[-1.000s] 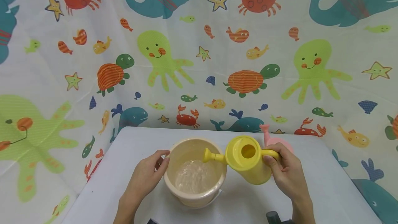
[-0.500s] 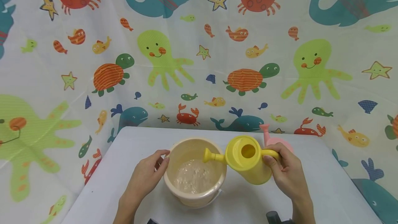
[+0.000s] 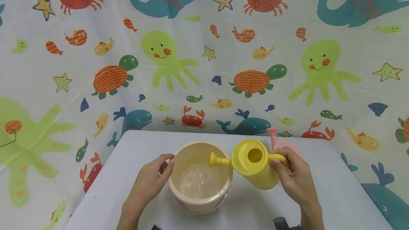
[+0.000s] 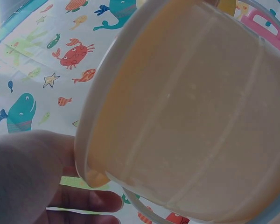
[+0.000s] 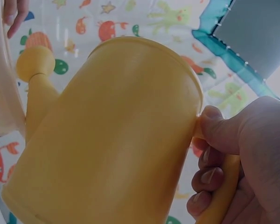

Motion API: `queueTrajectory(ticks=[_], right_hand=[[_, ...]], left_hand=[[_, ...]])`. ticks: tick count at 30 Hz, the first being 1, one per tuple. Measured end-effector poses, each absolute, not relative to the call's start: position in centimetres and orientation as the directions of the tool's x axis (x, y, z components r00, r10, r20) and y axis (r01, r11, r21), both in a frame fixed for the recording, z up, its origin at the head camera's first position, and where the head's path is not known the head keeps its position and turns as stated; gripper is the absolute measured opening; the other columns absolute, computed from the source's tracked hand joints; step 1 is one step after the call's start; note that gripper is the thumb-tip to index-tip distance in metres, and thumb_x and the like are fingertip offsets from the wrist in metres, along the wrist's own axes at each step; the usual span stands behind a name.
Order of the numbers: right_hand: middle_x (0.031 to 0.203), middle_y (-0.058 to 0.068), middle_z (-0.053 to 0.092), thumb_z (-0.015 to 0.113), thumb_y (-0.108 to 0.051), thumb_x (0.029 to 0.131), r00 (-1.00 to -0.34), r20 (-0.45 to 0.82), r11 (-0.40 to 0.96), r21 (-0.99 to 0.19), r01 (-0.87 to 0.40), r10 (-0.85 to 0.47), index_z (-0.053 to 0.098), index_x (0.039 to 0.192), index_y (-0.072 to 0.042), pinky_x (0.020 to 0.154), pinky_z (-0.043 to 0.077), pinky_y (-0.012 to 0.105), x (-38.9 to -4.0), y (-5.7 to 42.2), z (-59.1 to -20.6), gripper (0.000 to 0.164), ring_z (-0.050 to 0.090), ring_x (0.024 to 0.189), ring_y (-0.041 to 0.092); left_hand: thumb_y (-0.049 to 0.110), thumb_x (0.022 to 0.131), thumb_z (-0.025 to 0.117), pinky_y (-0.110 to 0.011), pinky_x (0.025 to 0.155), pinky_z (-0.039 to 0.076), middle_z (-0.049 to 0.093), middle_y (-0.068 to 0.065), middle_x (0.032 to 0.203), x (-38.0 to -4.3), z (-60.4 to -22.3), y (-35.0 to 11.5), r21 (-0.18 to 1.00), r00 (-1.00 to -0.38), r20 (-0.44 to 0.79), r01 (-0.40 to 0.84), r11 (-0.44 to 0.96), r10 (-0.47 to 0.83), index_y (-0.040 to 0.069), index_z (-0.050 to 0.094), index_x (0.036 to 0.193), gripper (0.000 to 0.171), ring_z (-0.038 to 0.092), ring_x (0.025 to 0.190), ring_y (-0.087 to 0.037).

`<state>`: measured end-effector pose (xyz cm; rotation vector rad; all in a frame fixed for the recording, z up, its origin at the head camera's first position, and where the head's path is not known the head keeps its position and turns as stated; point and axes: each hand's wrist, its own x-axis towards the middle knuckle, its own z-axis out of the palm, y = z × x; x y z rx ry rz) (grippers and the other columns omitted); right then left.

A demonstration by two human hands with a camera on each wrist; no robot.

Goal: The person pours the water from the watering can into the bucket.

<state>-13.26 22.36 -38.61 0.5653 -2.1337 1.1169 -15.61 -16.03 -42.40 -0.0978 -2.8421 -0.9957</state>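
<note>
A cream bucket (image 3: 179, 187) stands on the white table with clear, faintly rippled water (image 3: 198, 180) in it. My left hand (image 3: 150, 178) holds its left rim with thumb and forefinger; in the left wrist view the thumb's tip is hidden behind the rim and other fingers stretch out below it. My right hand (image 3: 295, 175) grips the handle of a yellow watering can (image 3: 260, 173), its fingers curled round it in the right wrist view. The can is tilted left, its spout (image 3: 220, 160) over the bucket's right rim. I see no stream from it.
A pink watering can (image 3: 274, 138) stands behind the yellow one, mostly covered by it and my right hand. The white table (image 3: 127, 155) ends at a sea-animal curtain (image 3: 204, 116). Dark wrist-strap ends (image 3: 281, 223) show at the bottom edge.
The ripples on the water in the bucket have grown calmer. Both hands and the yellow watering can stay in place. The curtain's left part has shifted a little to the left.
</note>
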Motion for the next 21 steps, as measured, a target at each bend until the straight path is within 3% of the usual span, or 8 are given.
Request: queueTrajectory(ticks=[21], right_hand=[[0.093, 0.002, 0.064, 0.067, 0.019, 0.082, -0.694, 0.715, 0.515, -0.564, -0.646, -0.087, 0.063, 0.103, 0.003, 0.090, 0.049, 0.010, -13.14, 22.41, -38.61, 0.027, 0.058, 0.086, 0.001]], left_hand=[[0.029, 0.099, 0.062, -0.018, 0.056, 0.047, 0.064, 0.005, 0.080, -15.75, -42.55, -16.05, 0.603, -0.986, 0.162, 0.119, 0.789, 0.025, 0.019, 0.064, 0.129, 0.032, 0.054, 0.069, -0.009]])
